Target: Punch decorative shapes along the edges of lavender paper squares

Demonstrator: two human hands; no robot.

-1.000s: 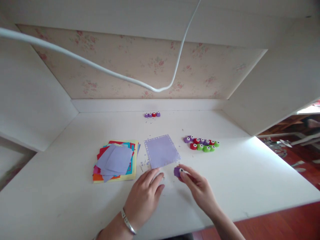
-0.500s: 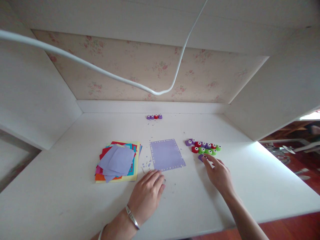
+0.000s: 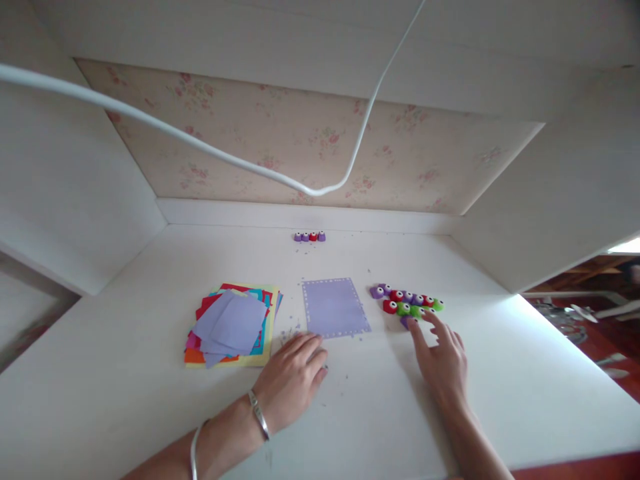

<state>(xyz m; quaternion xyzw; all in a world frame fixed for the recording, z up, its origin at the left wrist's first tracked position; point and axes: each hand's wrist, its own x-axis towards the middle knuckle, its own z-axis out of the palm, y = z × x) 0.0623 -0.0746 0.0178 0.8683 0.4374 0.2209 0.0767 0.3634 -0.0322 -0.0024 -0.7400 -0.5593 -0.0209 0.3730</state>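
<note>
A lilac paper sheet with punched holes along its edges lies flat on the white desk. My left hand rests palm down just below the sheet's near left corner, fingers stretched out, holding nothing. My right hand reaches toward a cluster of small punches in purple, red and green. Its fingers are spread, and the index fingertip touches a purple punch at the cluster's near edge.
A stack of coloured paper squares lies left of the sheet. A short row of small punches stands by the back wall. Paper bits are scattered round the sheet. A white cable hangs overhead. The desk's front edge is near.
My right hand carried the purple punch from in front of the sheet over to the cluster on the right and set it down. The left hand stayed almost still.
</note>
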